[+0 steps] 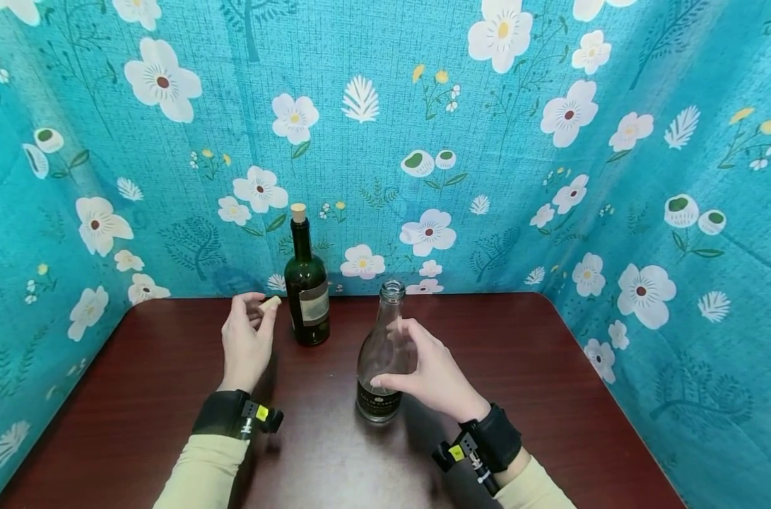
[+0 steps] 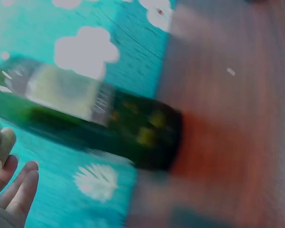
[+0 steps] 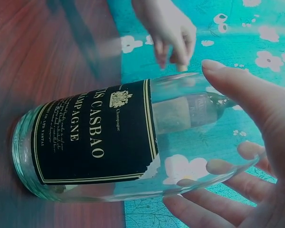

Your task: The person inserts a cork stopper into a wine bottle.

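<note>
A small pale cork (image 1: 270,303) is pinched between the thumb and fingers of my left hand (image 1: 246,346). Just right of that hand stands a dark green wine bottle (image 1: 307,283) with a cork in its mouth and a pale label. My right hand (image 1: 439,371) is spread in a wide C beside a clear glass bottle (image 1: 379,353), which stands upright with its mouth uncovered. In the right wrist view its black champagne label (image 3: 95,135) faces the camera. The thumb (image 3: 237,85) lies near one side of the glass, and the fingers are parted along the other side.
Both bottles stand on a dark red-brown table (image 1: 321,459). A blue flowered cloth (image 1: 372,141) hangs behind the table and along its sides. Straps with small cameras sit on both wrists.
</note>
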### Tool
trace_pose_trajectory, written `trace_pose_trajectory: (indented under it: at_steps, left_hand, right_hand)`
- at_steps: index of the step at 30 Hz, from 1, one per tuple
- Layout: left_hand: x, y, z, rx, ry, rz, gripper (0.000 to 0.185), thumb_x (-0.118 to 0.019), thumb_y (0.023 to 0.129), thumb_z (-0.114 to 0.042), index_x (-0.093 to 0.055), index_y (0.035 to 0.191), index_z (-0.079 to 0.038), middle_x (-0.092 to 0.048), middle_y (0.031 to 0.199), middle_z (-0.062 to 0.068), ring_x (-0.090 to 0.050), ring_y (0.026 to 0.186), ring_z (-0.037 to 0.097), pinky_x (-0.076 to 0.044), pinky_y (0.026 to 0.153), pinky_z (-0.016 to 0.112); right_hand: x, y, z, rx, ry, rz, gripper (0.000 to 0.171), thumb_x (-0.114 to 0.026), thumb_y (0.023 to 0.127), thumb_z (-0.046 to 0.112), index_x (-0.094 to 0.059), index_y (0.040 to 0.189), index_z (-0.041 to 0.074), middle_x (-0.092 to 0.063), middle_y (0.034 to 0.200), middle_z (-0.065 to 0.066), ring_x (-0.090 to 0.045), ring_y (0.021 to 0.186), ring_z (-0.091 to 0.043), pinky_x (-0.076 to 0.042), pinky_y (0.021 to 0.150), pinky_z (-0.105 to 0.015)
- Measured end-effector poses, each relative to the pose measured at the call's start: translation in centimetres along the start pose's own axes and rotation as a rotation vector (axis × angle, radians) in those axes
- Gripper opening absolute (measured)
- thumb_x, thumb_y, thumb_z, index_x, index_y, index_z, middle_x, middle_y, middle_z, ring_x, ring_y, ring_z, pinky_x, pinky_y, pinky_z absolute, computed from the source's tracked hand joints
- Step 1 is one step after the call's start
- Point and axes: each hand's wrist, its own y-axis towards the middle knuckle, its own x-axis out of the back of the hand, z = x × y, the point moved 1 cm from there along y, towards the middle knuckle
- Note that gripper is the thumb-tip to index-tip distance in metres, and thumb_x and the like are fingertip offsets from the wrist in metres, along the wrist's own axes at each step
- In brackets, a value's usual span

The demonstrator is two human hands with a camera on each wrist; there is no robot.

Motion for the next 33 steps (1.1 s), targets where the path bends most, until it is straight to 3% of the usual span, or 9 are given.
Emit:
trace_pose_trajectory:
  at_steps: [3, 7, 11, 17, 22, 25, 30, 33]
  left_hand:
    - [0.2, 0.4, -1.7, -0.020, -0.063, -0.021, 0.034, -0.068, 0.100, -0.029, -0.057, 0.120, -0.005, -0.063, 0.106, 0.009, -0.066, 0.098, 0.021, -0.053, 0.088, 0.025]
    - [0.4, 0.7, -4.2, -0.113, -0.121, -0.016, 0.032, -0.073, 0.097, -0.028, -0.066, 0.118, -0.006, -0.068, 0.107, 0.003, -0.068, 0.094, 0.016, -0.050, 0.082, 0.016]
    - [0.7, 0.9, -7.1, -0.208, -0.147, 0.005, 0.027, -0.078, 0.093, -0.021, -0.072, 0.116, -0.008, -0.069, 0.105, 0.001, -0.069, 0.093, 0.014, -0.053, 0.082, 0.021]
    - [1.1, 1.1, -11.1, -0.300, -0.211, 0.010, 0.030, -0.085, 0.086, -0.013, -0.065, 0.107, -0.007, -0.069, 0.100, -0.001, -0.069, 0.094, 0.014, -0.053, 0.084, 0.026]
    - [1.3, 1.1, -13.6, -0.409, -0.269, 0.004, 0.020, -0.086, 0.084, -0.009, -0.071, 0.097, -0.008, -0.072, 0.094, -0.001, -0.069, 0.092, 0.015, -0.052, 0.085, 0.026]
    - [1.2, 0.9, -14.8, -0.441, -0.320, 0.009, 0.020, -0.086, 0.082, -0.005, -0.073, 0.097, -0.007, -0.073, 0.096, 0.002, -0.070, 0.092, 0.017, -0.052, 0.085, 0.025]
    - [1.1, 0.4, -17.0, -0.481, -0.403, 0.035, 0.024, -0.087, 0.080, -0.002, -0.074, 0.099, -0.007, -0.073, 0.098, 0.003, -0.070, 0.093, 0.018, -0.055, 0.079, 0.023]
    - [1.0, 0.3, -18.5, -0.518, -0.430, 0.080, 0.026, -0.085, 0.082, -0.003, -0.075, 0.106, -0.007, -0.074, 0.103, 0.001, -0.070, 0.097, 0.017, -0.049, 0.065, 0.016]
  right_hand:
    - [0.0, 0.0, 0.0, 0.004, -0.003, -0.004, 0.070, -0.090, 0.076, 0.045, -0.050, 0.131, 0.031, -0.056, 0.126, 0.014, -0.058, 0.113, -0.009, -0.055, 0.089, -0.037]
    - [0.0, 0.0, 0.1, 0.005, 0.001, -0.006, 0.070, -0.091, 0.075, 0.043, -0.050, 0.131, 0.031, -0.056, 0.126, 0.015, -0.058, 0.112, -0.007, -0.054, 0.089, -0.035]
    - [0.0, 0.0, 0.2, 0.002, 0.004, -0.001, 0.070, -0.091, 0.076, 0.041, -0.050, 0.131, 0.031, -0.056, 0.127, 0.015, -0.058, 0.112, -0.007, -0.054, 0.088, -0.033]
    - [0.0, 0.0, 0.3, -0.001, 0.006, -0.001, 0.070, -0.092, 0.075, 0.040, -0.051, 0.131, 0.030, -0.056, 0.127, 0.015, -0.058, 0.113, -0.007, -0.053, 0.090, -0.033]
    - [0.0, 0.1, 0.2, 0.005, 0.014, -0.006, 0.070, -0.092, 0.075, 0.040, -0.051, 0.131, 0.030, -0.057, 0.126, 0.015, -0.058, 0.112, -0.006, -0.054, 0.092, -0.036]
    - [-0.1, 0.1, 0.1, 0.013, 0.014, -0.005, 0.070, -0.091, 0.076, 0.041, -0.051, 0.132, 0.031, -0.057, 0.126, 0.015, -0.058, 0.112, -0.007, -0.054, 0.092, -0.038]
    - [-0.1, 0.0, 0.0, 0.025, 0.015, -0.005, 0.069, -0.091, 0.076, 0.040, -0.051, 0.131, 0.031, -0.056, 0.126, 0.016, -0.059, 0.112, -0.007, -0.054, 0.091, -0.038]
    - [-0.1, 0.0, 0.0, 0.028, 0.022, -0.008, 0.069, -0.091, 0.076, 0.040, -0.051, 0.132, 0.030, -0.057, 0.126, 0.015, -0.059, 0.112, -0.007, -0.054, 0.092, -0.039]
